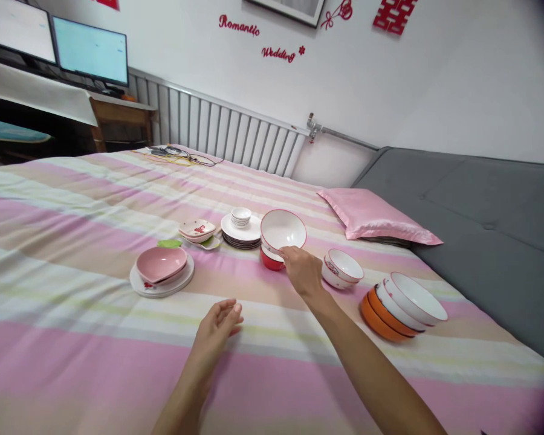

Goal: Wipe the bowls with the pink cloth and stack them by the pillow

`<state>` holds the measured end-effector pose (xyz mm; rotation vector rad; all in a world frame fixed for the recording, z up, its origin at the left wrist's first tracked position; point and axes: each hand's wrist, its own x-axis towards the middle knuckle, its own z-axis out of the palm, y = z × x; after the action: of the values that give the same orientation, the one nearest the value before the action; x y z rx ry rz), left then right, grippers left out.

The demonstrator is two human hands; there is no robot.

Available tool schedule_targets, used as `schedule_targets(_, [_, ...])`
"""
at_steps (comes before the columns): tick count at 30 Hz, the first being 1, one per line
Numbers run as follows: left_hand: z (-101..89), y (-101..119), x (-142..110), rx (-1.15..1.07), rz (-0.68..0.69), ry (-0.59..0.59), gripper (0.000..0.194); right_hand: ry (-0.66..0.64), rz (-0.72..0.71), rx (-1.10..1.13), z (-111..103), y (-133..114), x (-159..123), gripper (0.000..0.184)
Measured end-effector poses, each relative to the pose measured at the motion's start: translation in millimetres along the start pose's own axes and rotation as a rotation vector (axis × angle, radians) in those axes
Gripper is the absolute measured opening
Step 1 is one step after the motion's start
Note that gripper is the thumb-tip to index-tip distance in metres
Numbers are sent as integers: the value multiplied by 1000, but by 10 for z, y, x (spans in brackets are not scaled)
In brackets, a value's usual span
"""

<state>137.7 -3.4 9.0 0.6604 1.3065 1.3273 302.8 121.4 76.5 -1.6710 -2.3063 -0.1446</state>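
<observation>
My right hand grips the near rim of a white bowl with a red edge. That bowl is tilted toward me over a red bowl, partly hidden behind my fingers. My left hand hangs above the striped bedspread with fingers loosely curved and apart, holding nothing. Just right of my right hand sit small white bowls with red rims. Behind and left of the gripped bowl, tiny white dishes are stacked on several plates.
Further left, a pink bowl rests on white plates, with patterned dishes behind. Orange and white bowls are stacked at right. A pink pillow lies by the grey headboard. Cables lie near the radiator.
</observation>
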Motion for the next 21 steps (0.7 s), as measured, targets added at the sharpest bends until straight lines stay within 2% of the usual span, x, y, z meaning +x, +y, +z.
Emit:
schedule_targets(4, [31,62,-37,-342,-36,24,55,64,-101,105,-108,-319,-508,26])
schedule_targets(6, [41,80,-38,-521,-35,-28,49,110,-209,277,-27,-521,-767,25])
schedule_targets(8, [42,83,-32,-641,-14,-50,39,92,-251,388,108,-714,-969,23])
schedule_targets(11, [29,68,-18,-647,-28,48,28,4,-231,486,281,-899,-1129,25])
schedule_targets(13, [22,55,-12,-604,-33,109,25,-81,-193,596,313,-903,-1155,28])
schedule_targets(15, [22,41,-12,-560,19,116,25,-174,-106,761,277,-806,-1139,33])
schedule_targets(16, [27,34,-12,-529,54,113,31,-218,-36,866,246,-728,-1120,37])
schedule_targets(18, [41,14,-15,-468,118,105,45,-262,169,1111,183,-545,-1065,38])
schedule_targets(21, [81,-28,-22,-429,111,103,50,-170,503,1527,138,-313,-964,33])
